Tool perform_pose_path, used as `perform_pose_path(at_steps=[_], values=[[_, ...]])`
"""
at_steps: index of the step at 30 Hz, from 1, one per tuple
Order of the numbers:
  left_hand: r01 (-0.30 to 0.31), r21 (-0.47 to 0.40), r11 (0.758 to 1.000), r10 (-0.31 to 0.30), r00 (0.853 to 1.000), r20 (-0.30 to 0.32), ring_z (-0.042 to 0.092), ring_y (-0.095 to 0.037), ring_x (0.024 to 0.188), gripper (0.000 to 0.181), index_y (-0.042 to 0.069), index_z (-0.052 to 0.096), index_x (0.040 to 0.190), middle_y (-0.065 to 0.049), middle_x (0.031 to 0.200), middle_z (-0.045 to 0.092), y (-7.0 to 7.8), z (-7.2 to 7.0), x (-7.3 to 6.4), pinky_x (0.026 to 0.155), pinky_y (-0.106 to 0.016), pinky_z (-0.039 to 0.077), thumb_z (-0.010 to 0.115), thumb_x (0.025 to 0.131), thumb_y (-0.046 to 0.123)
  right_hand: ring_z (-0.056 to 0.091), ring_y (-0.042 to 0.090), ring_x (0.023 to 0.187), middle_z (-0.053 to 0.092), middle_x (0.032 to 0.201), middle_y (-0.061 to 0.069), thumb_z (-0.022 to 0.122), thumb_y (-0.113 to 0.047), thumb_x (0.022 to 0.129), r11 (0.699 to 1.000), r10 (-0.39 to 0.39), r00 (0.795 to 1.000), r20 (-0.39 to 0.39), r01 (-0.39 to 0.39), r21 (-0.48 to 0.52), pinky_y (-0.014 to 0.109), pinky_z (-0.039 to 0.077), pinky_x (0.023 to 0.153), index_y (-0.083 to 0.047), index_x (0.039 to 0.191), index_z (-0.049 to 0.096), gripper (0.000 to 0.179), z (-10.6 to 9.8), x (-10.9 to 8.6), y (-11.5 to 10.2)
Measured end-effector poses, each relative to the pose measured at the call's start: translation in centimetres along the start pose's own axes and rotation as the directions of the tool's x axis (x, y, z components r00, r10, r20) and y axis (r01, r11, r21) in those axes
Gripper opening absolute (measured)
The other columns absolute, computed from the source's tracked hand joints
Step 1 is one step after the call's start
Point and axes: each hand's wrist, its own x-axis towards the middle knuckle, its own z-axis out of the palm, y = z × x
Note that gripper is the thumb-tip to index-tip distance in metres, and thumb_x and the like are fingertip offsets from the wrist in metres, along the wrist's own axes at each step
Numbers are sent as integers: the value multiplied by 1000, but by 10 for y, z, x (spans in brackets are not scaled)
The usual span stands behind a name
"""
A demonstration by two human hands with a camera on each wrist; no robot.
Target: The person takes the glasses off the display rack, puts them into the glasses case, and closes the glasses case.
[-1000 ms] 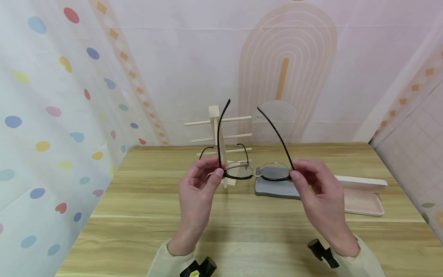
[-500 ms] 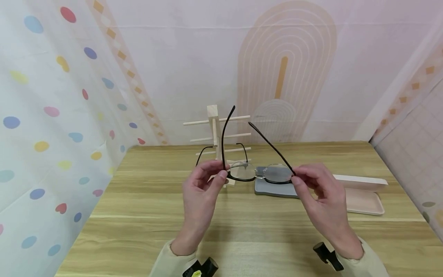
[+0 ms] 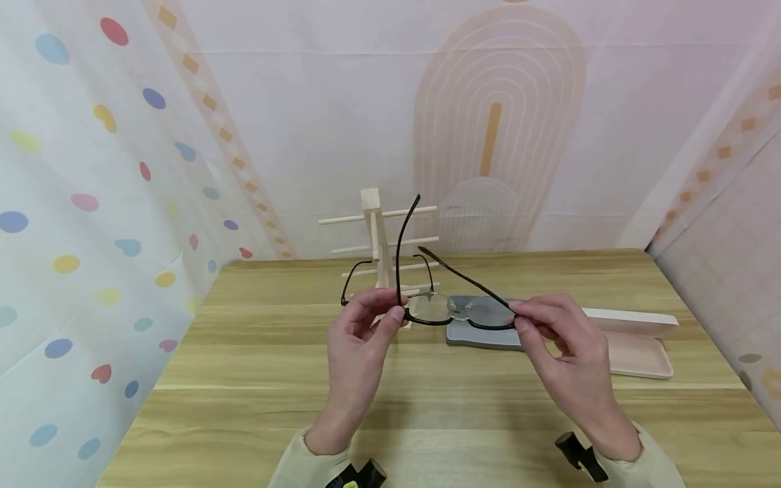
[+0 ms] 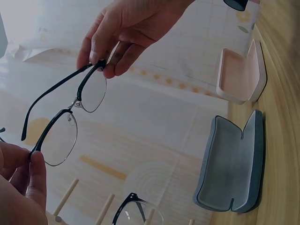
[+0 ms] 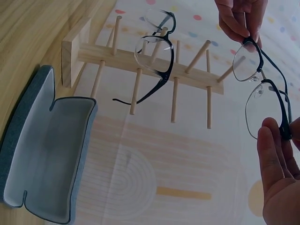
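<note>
A pair of eyeglasses [image 3: 430, 322] with black upper rims and thin metal lower rims is held up above the table, rims toward me. My left hand [image 3: 360, 352] pinches its left hinge corner between thumb and fingers. At the other corner, my right hand [image 3: 567, 359] pinches the hinge end of the right temple. The left temple [image 3: 399, 257] points up and away, while the right temple [image 3: 466, 278] slants inward toward it. Both hands and the partly folded eyeglasses [image 4: 47, 129] also show in the left wrist view.
Behind the left hand stands a wooden rack [image 3: 382, 251] with pegs, carrying a second pair of glasses [image 5: 165, 77]. An opened grey glasses case [image 4: 220, 164] and an opened pale pink case [image 3: 641, 352] lie on the table to the right. A patterned cloth hangs behind.
The right temple has swung inward and down toward the left temple. The left temple's tip has dropped slightly and shifted right. Both hands keep their pinch and sit a little lower.
</note>
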Motion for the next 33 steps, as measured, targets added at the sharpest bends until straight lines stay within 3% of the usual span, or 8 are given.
perform_pose_path(at_steps=[8,18,25,33], values=[[-1,35,999,1,1000,5,69,-20,96,20,-9,67,113,-30,108,69,-2,0,-1,82,-29,61,69,93,-10,68,8,92,64,100,14,65,16,89,999,19,1000,20,-18,-47,13,56,80,9,104,75,20,-2,-3,1],[1,15,1000,-1,1000,13,70,-21,95,20,-11,67,112,-25,106,71,-5,-1,-1,81,-30,62,69,92,-11,64,4,85,64,97,13,64,19,82,993,10,1000,22,-8,-117,10,54,78,4,98,78,25,-2,-3,2],[10,19,1000,-10,1000,4,71,-18,91,19,-12,67,110,-23,104,72,-4,0,-2,81,-29,61,69,91,-13,62,1,81,65,94,11,64,15,82,978,12,1000,27,-6,-207,8,52,76,0,96,80,25,-3,-3,1],[28,25,999,-28,1000,-4,70,-19,89,19,-9,69,111,-23,106,71,-4,-1,-2,81,-30,62,70,92,-11,62,1,82,65,94,10,63,14,82,974,9,999,35,-1,-225,8,52,77,-1,96,80,27,-2,-3,2]])
